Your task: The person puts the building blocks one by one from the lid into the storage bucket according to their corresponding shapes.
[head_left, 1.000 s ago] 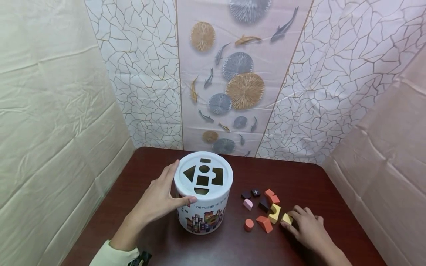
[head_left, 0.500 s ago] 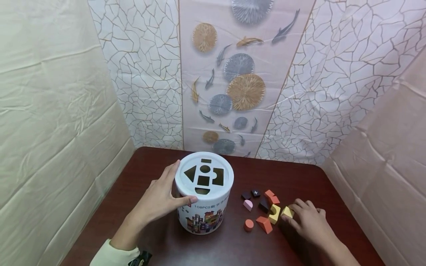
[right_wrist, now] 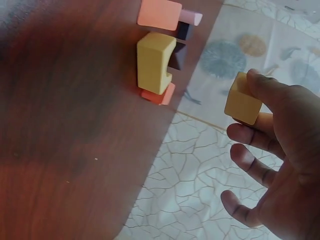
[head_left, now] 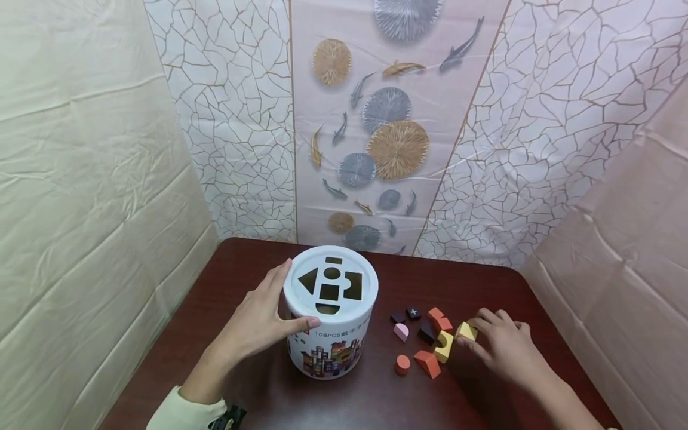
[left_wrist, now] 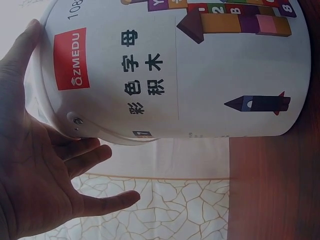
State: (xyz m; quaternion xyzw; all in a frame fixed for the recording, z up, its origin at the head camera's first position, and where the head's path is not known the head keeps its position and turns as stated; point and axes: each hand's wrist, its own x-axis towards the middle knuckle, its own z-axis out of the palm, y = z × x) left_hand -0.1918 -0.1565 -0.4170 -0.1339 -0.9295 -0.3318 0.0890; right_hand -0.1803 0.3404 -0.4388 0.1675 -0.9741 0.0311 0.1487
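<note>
My left hand [head_left: 255, 322] holds the upper side of a white block bucket [head_left: 330, 337], with the thumb in front and fingers round the left rim. Cut-out shapes pierce its white lid [head_left: 290, 292]. Between thumb and fingers, my right hand [head_left: 510, 349] pinches a small yellow block [right_wrist: 242, 103], lifted off the table. Just left of it lies a yellow block with a curved notch [head_left: 443, 347]. In the left wrist view the bucket's printed side [left_wrist: 200, 70] fills much of the picture, and some of my fingers extend loosely beside it.
Around the notched block lie an orange triangular block [head_left: 427, 363], an orange round block [head_left: 402, 364], a pink half-round block [head_left: 401, 332], several dark blocks [head_left: 412, 313] and orange blocks [head_left: 436, 313]. The dark red table [head_left: 242, 263] meets patterned cloth walls [head_left: 242, 149] behind and at both sides.
The right hand has raised the yellow block off the table and moved it slightly away from the body. The left hand stays on the bucket.
</note>
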